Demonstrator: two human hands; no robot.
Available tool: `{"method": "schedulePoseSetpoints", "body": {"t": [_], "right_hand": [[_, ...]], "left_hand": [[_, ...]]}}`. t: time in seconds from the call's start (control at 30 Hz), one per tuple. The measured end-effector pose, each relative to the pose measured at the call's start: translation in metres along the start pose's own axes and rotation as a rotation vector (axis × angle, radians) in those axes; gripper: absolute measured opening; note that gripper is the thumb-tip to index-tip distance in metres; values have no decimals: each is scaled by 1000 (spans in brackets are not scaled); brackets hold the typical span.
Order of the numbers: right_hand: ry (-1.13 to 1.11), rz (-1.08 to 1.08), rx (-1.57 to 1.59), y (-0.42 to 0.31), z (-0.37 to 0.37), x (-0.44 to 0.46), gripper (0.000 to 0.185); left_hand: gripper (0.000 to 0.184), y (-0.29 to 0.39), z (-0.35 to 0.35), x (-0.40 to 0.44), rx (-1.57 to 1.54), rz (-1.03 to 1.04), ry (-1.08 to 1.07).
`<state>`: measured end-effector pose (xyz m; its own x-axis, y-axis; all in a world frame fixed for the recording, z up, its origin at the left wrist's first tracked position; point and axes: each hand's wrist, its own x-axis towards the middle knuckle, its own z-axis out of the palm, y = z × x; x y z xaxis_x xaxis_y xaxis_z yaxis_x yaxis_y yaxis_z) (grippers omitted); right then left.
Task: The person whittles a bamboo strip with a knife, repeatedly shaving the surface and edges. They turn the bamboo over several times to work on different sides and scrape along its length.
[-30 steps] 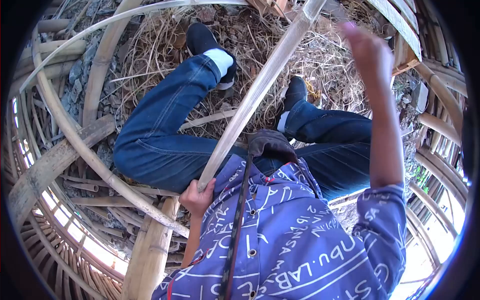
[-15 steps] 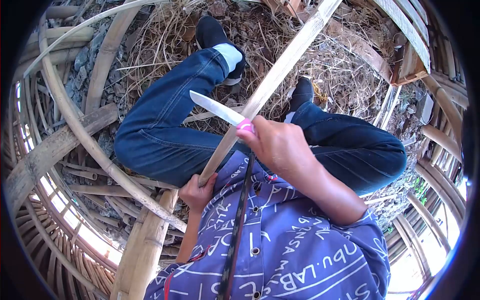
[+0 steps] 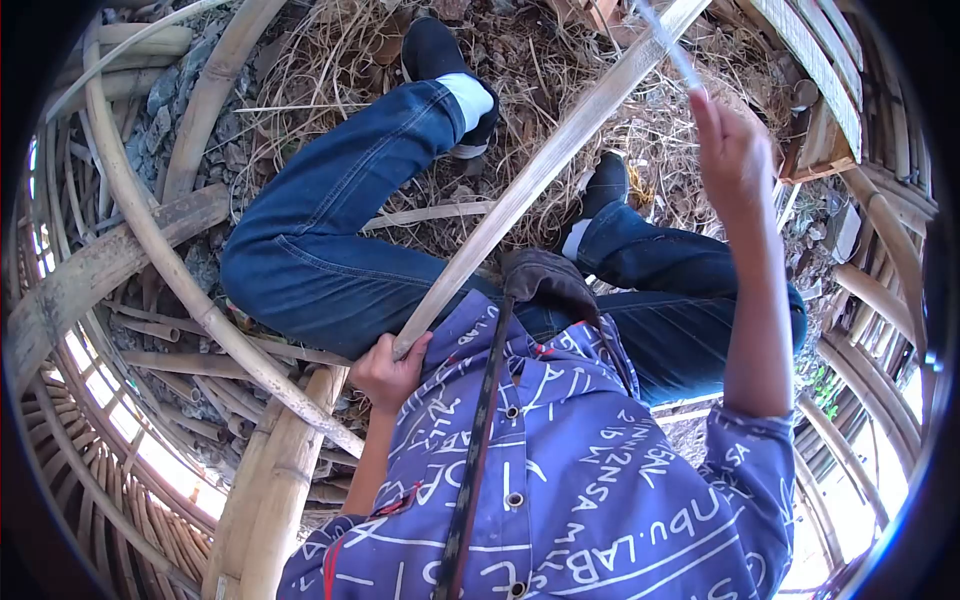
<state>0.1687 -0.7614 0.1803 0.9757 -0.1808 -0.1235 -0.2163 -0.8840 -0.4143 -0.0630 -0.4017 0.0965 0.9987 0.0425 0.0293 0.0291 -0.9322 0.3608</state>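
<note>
A long pale bamboo strip [image 3: 540, 185] runs slantwise from my lap to the top of the view. Its lower end is in my left hand [image 3: 388, 372], whose fingers are wrapped round it near my waist. My right hand [image 3: 735, 150] is closed on a knife at the upper right, with the arm stretched forward. The knife blade [image 3: 668, 42] is blurred and crosses the strip near its far end; whether they touch I cannot tell. My fingers hide the knife's handle.
Fibre shavings [image 3: 530, 80] cover the ground around my shoes. A wooden crate [image 3: 825, 140] stands at the upper right. Bamboo poles [image 3: 205, 310] lie on the left, with a thick pole [image 3: 275, 490] at the lower left. My bent legs [image 3: 340, 230] flank the strip.
Over the last half second my right hand has moved with the knife from the strip's middle forward to near its far end. My left hand still grips the lower end.
</note>
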Motion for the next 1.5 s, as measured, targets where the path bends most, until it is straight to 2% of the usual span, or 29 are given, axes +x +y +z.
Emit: {"method": "schedulePoseSetpoints", "body": {"t": [0.07, 0.1, 0.13, 0.17, 0.23, 0.33, 0.43, 0.5, 0.57, 0.67, 0.83, 0.9, 0.97, 1.03, 1.07, 1.1, 1.2, 1.23, 1.27, 1.33, 1.37, 1.43, 1.5], "right_hand": [[-135, 41, 127, -37, 6, -35, 45], [-159, -96, 211, -37, 25, -54, 41], [-290, -73, 253, -57, 26, -69, 37], [-321, -159, 231, -65, 37, -81, 42], [-364, -184, 357, -76, 56, -101, 42], [-402, -194, 373, -75, 78, -109, 41], [-301, -261, 281, -70, 81, -105, 43], [-273, -374, 104, -65, 80, -98, 45], [-128, -317, 31, -54, 83, -88, 46], [-118, -416, -108, -46, 67, -67, 47], [-100, -427, -129, -40, 68, -56, 46], [26, -402, -155, -30, 73, -52, 46], [132, -77, -33, 14, 53, -13, 42], [277, -54, -194, 77, 12, 32, 53], [202, 82, -247, 58, -18, 30, 57], [262, 53, -267, 75, -28, 32, 56], [185, 77, -111, 65, -38, 4, 50], [168, 113, -55, 48, -26, -11, 45], [224, 48, 118, 35, -7, -25, 36], [135, -132, 101, 15, 25, -51, 30], [-5, 48, 352, -7, 34, -64, 29], [-233, 80, 446, -30, 55, -83, 35], [-211, -97, 432, -48, 73, -95, 38]], "left_hand": [[53, 4, -2, 1, -9, -29, -18], [53, 5, -2, 2, -8, -34, -21], [52, 6, -2, 2, -3, -23, -11], [52, 6, -2, 2, 7, -14, -2], [52, 7, -3, 1, 15, -25, -2], [51, 8, -2, 3, 16, -31, -2], [50, 10, 0, 3, 9, -59, -3], [50, 10, 1, 2, -1, -83, -4], [49, 9, 1, 1, -19, -81, 1], [49, 8, 1, 1, 13, -35, 10], [49, 13, 0, 5, 0, -62, 4], [48, 10, -1, 3, 13, -65, -6], [49, 7, 3, 0, -20, -53, 29], [49, 4, 3, -1, -13, -48, 30], [49, 3, 3, 0, -9, -43, 29], [49, 3, 4, 1, -17, -38, 33], [51, 3, 4, 2, -11, -44, 35], [51, 4, 4, 2, -14, -38, 33], [50, 4, 4, 2, -39, -58, 21], [50, 4, -1, 3, -57, -69, 6], [45, 6, -5, 5, -108, -99, -38], [40, 7, -12, 11, -156, -113, -82], [38, 7, -17, 18, -215, -108, -162]]}}
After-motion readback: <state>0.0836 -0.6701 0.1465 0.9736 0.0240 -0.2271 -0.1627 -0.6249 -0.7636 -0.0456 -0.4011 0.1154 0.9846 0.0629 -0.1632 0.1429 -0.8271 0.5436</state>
